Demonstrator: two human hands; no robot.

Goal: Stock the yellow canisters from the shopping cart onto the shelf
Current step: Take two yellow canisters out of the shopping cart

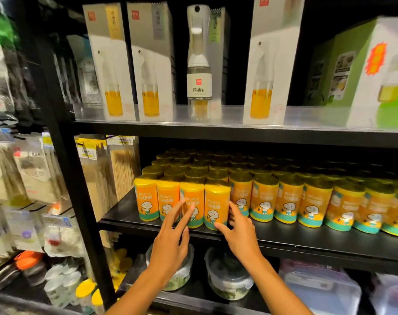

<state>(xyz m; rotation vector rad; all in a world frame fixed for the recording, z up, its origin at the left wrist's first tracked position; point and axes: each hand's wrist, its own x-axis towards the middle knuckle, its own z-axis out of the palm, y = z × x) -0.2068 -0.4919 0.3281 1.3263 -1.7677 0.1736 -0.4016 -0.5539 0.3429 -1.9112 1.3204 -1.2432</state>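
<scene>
Fingers (189,209) of left hand (170,244) spread, straight, tips on front canisters; right hand (240,235) fingers relaxed, touching side of front-row canister (216,204), gripping nothing. Yellow canisters (264,201) in rows on middle shelf (307,241). Step judged: aligning front row; next likely fetching more stock, cart unseen. Canister print illegible. Spray bottle (199,57) above marked "TOHOME".

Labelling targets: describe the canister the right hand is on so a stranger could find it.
On the black middle shelf, four yellow canisters stand forward of the long row. It is the rightmost of those four, with the right hand touching its lower right side. Its neighbours on the right sit further back.
</scene>
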